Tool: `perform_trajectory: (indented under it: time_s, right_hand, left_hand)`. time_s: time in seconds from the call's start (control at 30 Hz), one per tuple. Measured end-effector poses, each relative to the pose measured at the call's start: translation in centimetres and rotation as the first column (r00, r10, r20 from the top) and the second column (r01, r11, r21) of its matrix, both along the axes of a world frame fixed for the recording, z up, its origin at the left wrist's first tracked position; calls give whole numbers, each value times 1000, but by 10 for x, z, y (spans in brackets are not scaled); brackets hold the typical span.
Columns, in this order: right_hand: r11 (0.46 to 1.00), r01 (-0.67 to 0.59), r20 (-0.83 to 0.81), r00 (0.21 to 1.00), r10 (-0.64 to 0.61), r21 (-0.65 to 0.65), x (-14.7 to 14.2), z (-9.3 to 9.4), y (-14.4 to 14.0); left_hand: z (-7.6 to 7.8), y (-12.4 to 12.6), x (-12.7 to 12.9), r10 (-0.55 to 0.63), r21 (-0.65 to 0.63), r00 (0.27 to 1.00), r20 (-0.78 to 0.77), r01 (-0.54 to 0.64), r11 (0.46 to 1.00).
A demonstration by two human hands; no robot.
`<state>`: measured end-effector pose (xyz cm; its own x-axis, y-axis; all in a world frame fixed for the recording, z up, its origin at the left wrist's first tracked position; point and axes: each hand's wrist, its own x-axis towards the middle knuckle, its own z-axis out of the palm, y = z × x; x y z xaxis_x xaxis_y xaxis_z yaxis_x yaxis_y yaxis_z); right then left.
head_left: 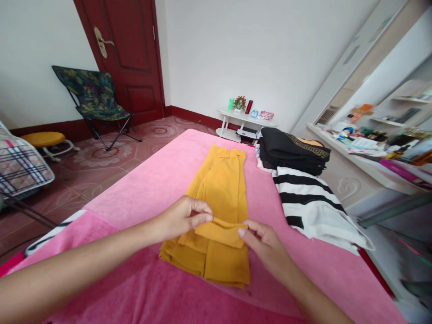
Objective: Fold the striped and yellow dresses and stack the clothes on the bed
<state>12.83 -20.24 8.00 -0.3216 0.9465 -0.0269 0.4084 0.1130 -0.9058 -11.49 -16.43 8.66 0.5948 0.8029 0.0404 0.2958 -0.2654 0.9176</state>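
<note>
A mustard-yellow garment (pixel 221 189) lies lengthwise on a pink bed cover (pixel 141 175), folded into a long, narrow shape. Near its close end, a folded flap of the same cloth is raised between my hands. My left hand (pixel 184 219) pinches the flap's left corner between thumb and fingers. At the flap's right corner, my right hand (pixel 265 243) grips the cloth in the same way. Below the flap, the garment's lower layers spread flat toward me. What kind of garment it is, I cannot tell for sure.
To the right lie a black folded clothes stack (pixel 290 153) and a black-and-white striped garment (pixel 313 207). A cluttered shelf (pixel 367 166) runs along the right wall. Beyond the bed stands a low white table (pixel 243 117). A folding chair (pixel 97 99) and yellow stool (pixel 43 138) are at left.
</note>
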Motion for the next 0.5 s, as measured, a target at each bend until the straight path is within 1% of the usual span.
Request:
perform_trajectory:
  time_s: [0.03, 0.07, 0.1, 0.13, 0.17, 0.2, 0.23, 0.27, 0.3, 0.33, 0.37, 0.4, 0.43, 0.5]
  right_hand:
    - [998, 49, -74, 996, -52, -37, 0, -4, 11]
    - [994, 79, -135, 987, -88, -71, -1, -9, 22]
    - [990, 98, -176, 978, -115, -103, -1, -16, 33]
    - [985, 116, -192, 971, -139, -127, -1, -24, 42]
    - [980, 152, -185, 967, -174, -129, -1, -31, 49]
    - [974, 205, -157, 963, -218, -91, -1, -37, 55]
    - [964, 266, -114, 958, -265, -5, -1, -42, 58]
    - [941, 314, -61, 949, -308, 123, -2, -44, 58]
    - [905, 330, -3, 940, -342, 269, -3, -46, 56]
    - [864, 303, 61, 933, -355, 403, -4, -46, 52]
    - [835, 230, 139, 930, -340, 500, -5, -45, 47]
    - [828, 120, 232, 929, -288, 547, -6, -44, 42]
    - [839, -4, 329, 921, -209, 545, -7, -44, 37]
    - [869, -229, 493, 870, -20, 438, -7, -43, 29]
  left_hand:
    - [-5, 11, 3, 79, -76, 996, 43, -76, 994]
    - [-10, 22, 6, 150, -145, 987, 53, -141, 979]
    - [-14, 32, 8, 207, -186, 978, 34, -198, 962]
    - [-18, 40, 10, 252, -176, 968, -6, -249, 952]
    - [-20, 46, 12, 291, -105, 956, -49, -294, 950]
    - [-20, 49, 13, 329, 19, 941, -80, -328, 944]
    - [-18, 49, 15, 357, 170, 930, -89, -339, 925]
    - [-16, 46, 16, 364, 320, 928, -85, -320, 892]
    - [-14, 41, 17, 345, 442, 935, -87, -274, 854]
    - [-13, 35, 18, 306, 524, 946, -110, -206, 826]
    - [-14, 28, 18, 252, 566, 955, -156, -123, 815]
    - [-17, 21, 18, 189, 576, 957, -218, -31, 817]
    - [-21, 16, 17, 128, 564, 949, -288, 61, 823]
    - [-31, 9, 12, 40, 509, 914, -404, 188, 840]
